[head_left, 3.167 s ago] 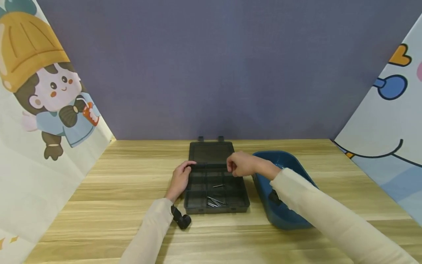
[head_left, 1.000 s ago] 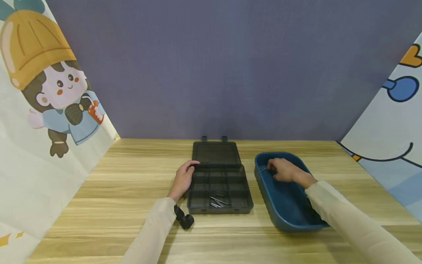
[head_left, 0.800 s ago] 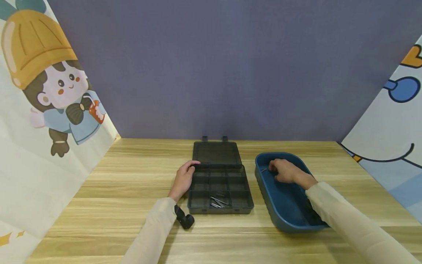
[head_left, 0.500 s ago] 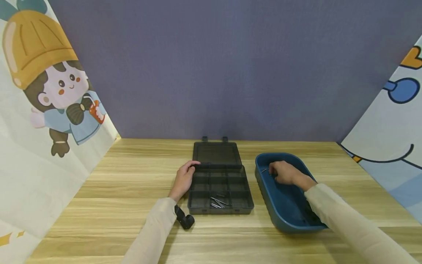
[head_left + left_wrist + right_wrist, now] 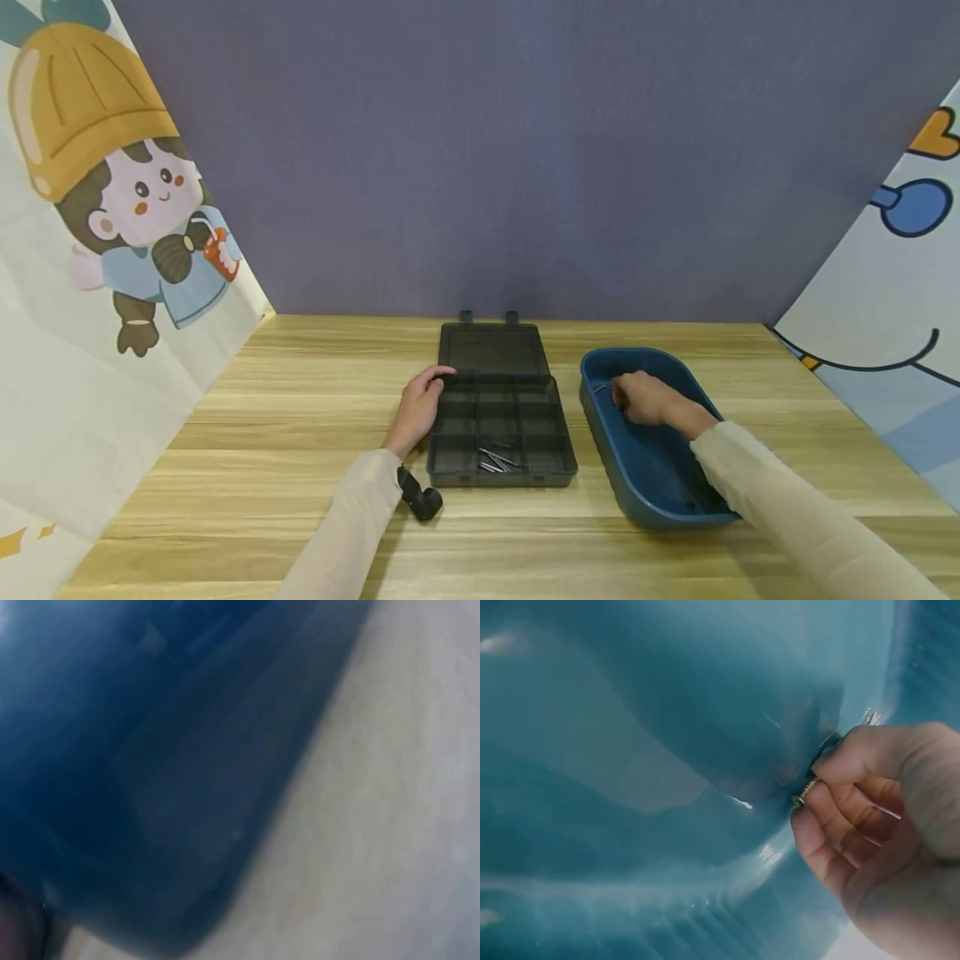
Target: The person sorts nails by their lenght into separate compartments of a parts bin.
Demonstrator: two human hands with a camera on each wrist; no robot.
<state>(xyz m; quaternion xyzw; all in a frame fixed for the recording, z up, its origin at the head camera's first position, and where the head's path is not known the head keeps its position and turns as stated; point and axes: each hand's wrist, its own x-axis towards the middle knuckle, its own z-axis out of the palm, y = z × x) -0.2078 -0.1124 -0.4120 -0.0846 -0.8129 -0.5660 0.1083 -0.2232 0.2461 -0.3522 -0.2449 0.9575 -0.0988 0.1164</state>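
In the head view, a dark translucent compartment box [image 5: 456, 461] lies with its lid [image 5: 495, 348] folded back. Several silver screws or pins [image 5: 495, 461] sit in its front middle compartment. My left hand [image 5: 415, 410] rests against the box's back left edge, index finger along the rim. To the right stands a blue basin [image 5: 628, 492], with my right hand [image 5: 645, 398] inside near its back left. In the right wrist view, thumb and fingers pinch a brass-coloured screw [image 5: 808, 787]. Another silver threaded piece [image 5: 870, 717] shows just beyond the thumb.
A small metal piece [image 5: 602, 388] lies in the basin beside the right hand. The wooden table [image 5: 300, 400] ends at a grey-purple back panel [image 5: 480, 167]. Printed panels stand on both sides. The left wrist view is blurred, showing a dark blue surface [image 5: 150, 787].
My right hand has gone from above the box into the basin, and lately shifted slightly down there. The left hand keeps its place on the box. The head view has turned slightly.
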